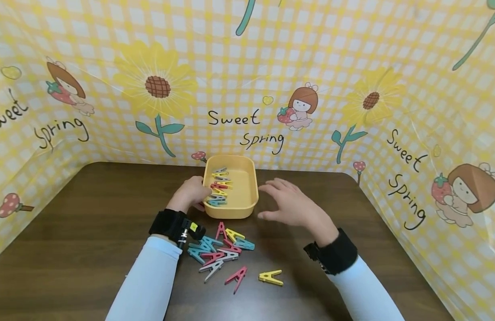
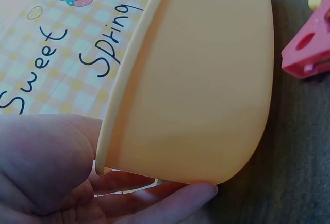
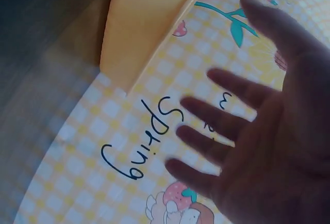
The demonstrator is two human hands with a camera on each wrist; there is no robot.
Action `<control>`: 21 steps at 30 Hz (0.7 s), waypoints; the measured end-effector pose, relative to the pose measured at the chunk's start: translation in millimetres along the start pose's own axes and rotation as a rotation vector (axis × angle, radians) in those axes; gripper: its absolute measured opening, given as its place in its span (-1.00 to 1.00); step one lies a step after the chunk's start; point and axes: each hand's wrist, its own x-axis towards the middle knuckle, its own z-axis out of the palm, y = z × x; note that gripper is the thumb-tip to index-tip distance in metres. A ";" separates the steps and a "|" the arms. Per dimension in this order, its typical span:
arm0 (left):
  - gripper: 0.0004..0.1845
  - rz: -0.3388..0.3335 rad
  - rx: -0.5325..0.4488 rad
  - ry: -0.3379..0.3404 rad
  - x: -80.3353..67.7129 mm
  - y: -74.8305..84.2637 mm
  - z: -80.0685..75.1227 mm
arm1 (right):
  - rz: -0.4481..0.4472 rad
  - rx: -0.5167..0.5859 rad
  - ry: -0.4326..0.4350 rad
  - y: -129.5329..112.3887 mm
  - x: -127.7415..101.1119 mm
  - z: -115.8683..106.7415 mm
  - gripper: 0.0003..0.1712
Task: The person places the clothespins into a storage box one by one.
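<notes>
Only from the left wrist is the left hand (image 2: 46, 172) being seen gripping the yellow tub (image 2: 201, 79) rim; right hand (image 1: 291, 203) fingers are being held wide; "Sweet Spring" is being shown on the backdrop (image 1: 247, 127)

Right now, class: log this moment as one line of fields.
left hand: grips tub rim | right hand: open, beside yellow tub, not touching | clothespins: row on rim | loose clothespins: on table
</notes>
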 end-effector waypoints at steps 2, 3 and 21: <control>-0.44 0.008 -0.005 -0.003 0.0 0.7 1.4 | -0.012 0.035 -0.058 0.7 -8.6 2.7 -0.10; -0.44 0.011 -0.005 -0.001 -0.2 0.9 1.8 | -0.014 0.056 -0.091 0.0 -12.2 4.1 -0.09; -0.44 0.007 0.008 -0.009 -2.5 2.9 2.6 | 0.129 -0.014 -0.389 -35.7 -46.0 24.2 -0.02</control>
